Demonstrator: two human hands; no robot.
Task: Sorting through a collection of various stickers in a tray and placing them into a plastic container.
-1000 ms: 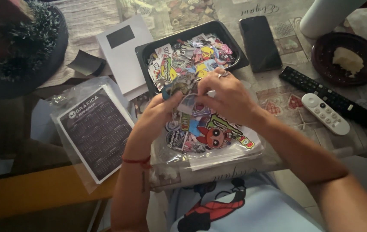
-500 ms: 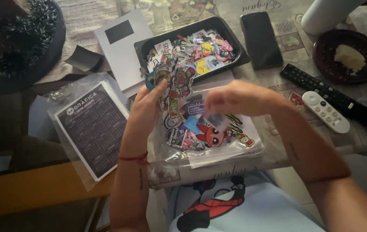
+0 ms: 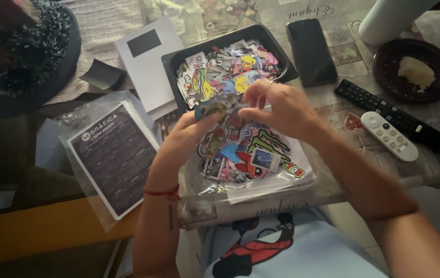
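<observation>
Both hands pinch one sticker (image 3: pixel 219 107) between them, left hand (image 3: pixel 191 135) below, right hand (image 3: pixel 281 110) above, over the clear bag (image 3: pixel 261 170) at the tabletop's near edge. The black tray (image 3: pixel 176 62) behind already looks well filled; many stickers seem left in the bag.

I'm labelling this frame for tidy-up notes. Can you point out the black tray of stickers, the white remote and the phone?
black tray (image 3: pixel 171 61): head view, bare left rim.
white remote (image 3: pixel 389 136): head view, middle of its button face.
phone (image 3: pixel 311 51): head view, centre of its dark screen.
</observation>
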